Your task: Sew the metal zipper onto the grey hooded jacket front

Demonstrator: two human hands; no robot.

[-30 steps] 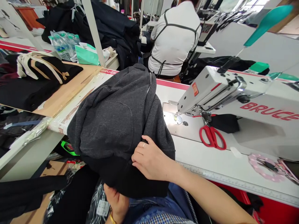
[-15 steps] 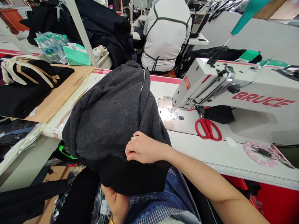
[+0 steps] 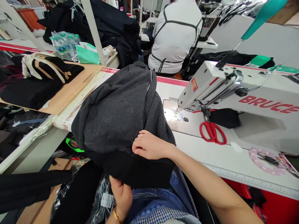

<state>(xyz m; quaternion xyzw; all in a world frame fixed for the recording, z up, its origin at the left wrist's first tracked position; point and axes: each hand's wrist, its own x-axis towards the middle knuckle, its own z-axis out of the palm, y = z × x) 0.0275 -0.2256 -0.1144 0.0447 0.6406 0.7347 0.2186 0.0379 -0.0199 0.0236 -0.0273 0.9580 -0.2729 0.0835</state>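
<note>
A dark grey garment (image 3: 109,121) with a curved pocket seam lies over the front of the sewing table, its black ribbed band (image 3: 144,174) hanging toward my lap. My right hand (image 3: 149,145) pinches the cloth near the seam between grey fabric and black band. Below, my left hand (image 3: 121,191) grips the lower edge of the band, with its fingertips hidden beneath the cloth. To the right of the garment stands a white sewing machine (image 3: 233,90), its needle area lit.
Red-handled scissors (image 3: 213,132) lie by the machine's base. Farther right is a pink ring-shaped dish (image 3: 263,161) with small metal tools. Folded black garments (image 3: 30,90) rest on a board at left. A person in a white top (image 3: 176,37) sits ahead, facing away.
The whole view has shifted, so most things appear slightly farther right. Both hands keep their hold on the garment, which looks nearly the same.
</note>
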